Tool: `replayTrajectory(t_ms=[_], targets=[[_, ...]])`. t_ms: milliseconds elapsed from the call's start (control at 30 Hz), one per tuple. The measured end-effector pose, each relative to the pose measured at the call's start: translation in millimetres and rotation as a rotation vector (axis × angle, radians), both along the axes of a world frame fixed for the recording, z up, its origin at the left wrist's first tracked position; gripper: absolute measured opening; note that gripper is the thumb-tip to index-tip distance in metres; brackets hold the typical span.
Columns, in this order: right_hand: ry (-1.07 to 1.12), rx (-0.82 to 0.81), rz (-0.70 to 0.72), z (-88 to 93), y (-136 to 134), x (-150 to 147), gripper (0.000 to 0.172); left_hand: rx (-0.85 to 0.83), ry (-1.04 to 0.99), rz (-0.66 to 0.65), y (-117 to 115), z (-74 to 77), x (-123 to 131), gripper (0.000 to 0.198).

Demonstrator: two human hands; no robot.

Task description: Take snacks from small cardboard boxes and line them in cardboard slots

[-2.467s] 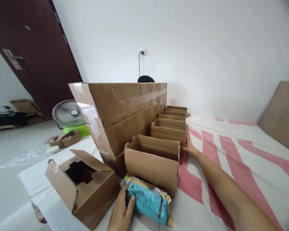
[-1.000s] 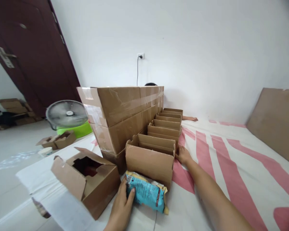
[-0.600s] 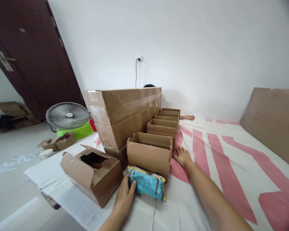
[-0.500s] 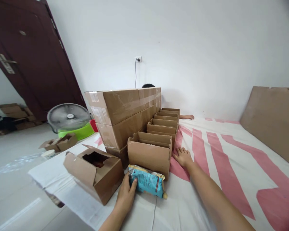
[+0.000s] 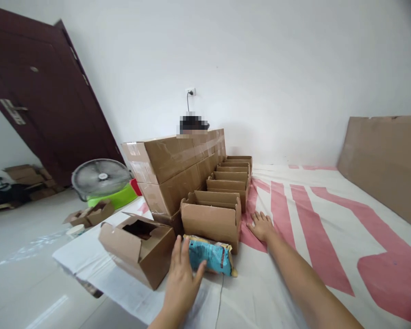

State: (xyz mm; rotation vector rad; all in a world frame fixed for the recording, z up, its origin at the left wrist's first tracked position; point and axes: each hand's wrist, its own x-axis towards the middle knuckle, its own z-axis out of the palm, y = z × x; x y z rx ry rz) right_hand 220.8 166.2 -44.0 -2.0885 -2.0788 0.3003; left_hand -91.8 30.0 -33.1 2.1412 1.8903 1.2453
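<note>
With the left grip (image 5: 182,278) splayed, apparently empty, beside the packet (image 5: 210,257) before the front box (image 5: 208,221), and the right grip (image 5: 261,227) flat and bare on the desk (image 5: 250,283), a leftward swing could knock the left box (image 5: 156,261) toward the desk's left edge.

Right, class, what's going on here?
A person's left hand is spread open at the left end of a blue packet; whether it touches is hard to tell. The right hand lies open on the pink-and-white cloth, beside a row of open cardboard boxes. A stack of taped boxes stands left of the row, and another person's head shows above it.
</note>
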Motion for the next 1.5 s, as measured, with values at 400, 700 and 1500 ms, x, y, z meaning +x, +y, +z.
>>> replayTrajectory(t_ms=[400,700,1500], targets=[[-0.004,0.012,0.001,3.3,-3,-2,0.076,-0.367,0.099,0.052,22,22.9,33,0.112],[-0.007,0.011,-0.007,2.2,-2,-2,0.075,-0.367,0.095,0.032,44,23.2,37,0.111],[0.002,-0.008,-0.006,7.6,-5,-4,0.077,-0.422,0.165,0.073,87,36.5,59,0.109]])
